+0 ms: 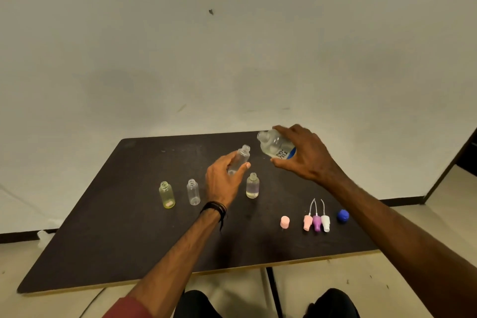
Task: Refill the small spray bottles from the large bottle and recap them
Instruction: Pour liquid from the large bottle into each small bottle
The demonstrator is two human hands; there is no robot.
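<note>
**Pour lined up over the third small bottle**

Bare pale wall rises behind a dark table (77,240), and we work across it from the left. A yellowish bottle (167,194) stands open and upright at far left, a clear bottle (193,192) just beside it, also open.

Our left hand (223,181) is wrapped around a third small bottle (241,159), lifted off the table. Its long axis leans, base toward us and open neck up and to the right. A fourth bottle (252,185) stands upright just below it, with a little liquid at the bottom.

Our right hand (303,153) is clamped on the large bottle (275,146), uncapped. Its long axis lies close to level, mouth aimed left at the small neck, near it but not touching.

Toward the right edge lie a pink cap (285,222), three spray heads (317,222) with dip tubes pointing away from us, and a blue cap (343,215).

We judge the risk to be spillage. The large mouth is far wider than the small neck, so a quick tip could send liquid over our fingers and the table. Wet plastic could then slip in our grip. We cannot tell the level in the held bottle, so overfilling is possible too.
</note>
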